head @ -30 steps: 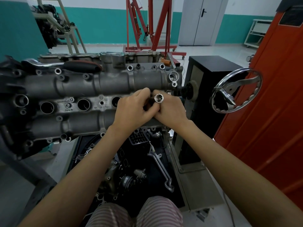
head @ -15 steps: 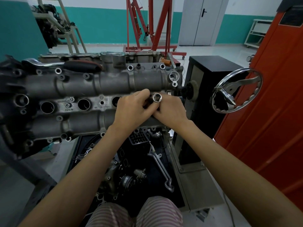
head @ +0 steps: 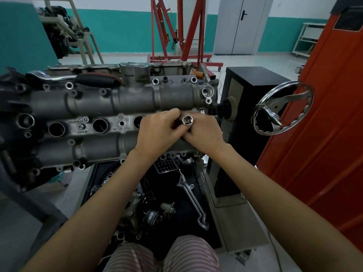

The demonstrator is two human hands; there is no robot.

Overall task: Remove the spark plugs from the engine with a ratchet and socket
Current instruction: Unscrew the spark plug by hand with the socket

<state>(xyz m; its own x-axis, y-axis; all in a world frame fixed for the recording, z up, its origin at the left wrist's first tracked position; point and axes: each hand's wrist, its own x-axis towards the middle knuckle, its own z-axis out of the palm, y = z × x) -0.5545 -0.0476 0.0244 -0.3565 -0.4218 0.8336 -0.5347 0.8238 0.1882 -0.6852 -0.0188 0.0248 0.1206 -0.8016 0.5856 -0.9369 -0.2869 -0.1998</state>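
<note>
A grey engine head (head: pixel 94 103) lies across the stand with three open round plug wells (head: pixel 100 125) in its middle row. My left hand (head: pixel 159 132) and right hand (head: pixel 204 132) meet over the right end of that row. Between their fingers stands a shiny chrome socket (head: pixel 187 120), its open end facing up toward me. Both hands curl round the socket and the dark shaft below it. A ratchet (head: pixel 78 78) with a black and red handle rests on the engine's far edge, untouched. No spark plug is visible.
A chrome handwheel (head: pixel 282 108) sticks out from the black stand box (head: pixel 253 91) on the right, beside an orange panel (head: pixel 324 114). Below the engine a tray (head: pixel 198 181) holds loose parts and a bent wrench (head: pixel 193 199). A red hoist (head: pixel 176 36) stands behind.
The socket has shifted slightly left and up between my fingers, and both hands have closed a little tighter around it. The engine and ratchet have stayed put.
</note>
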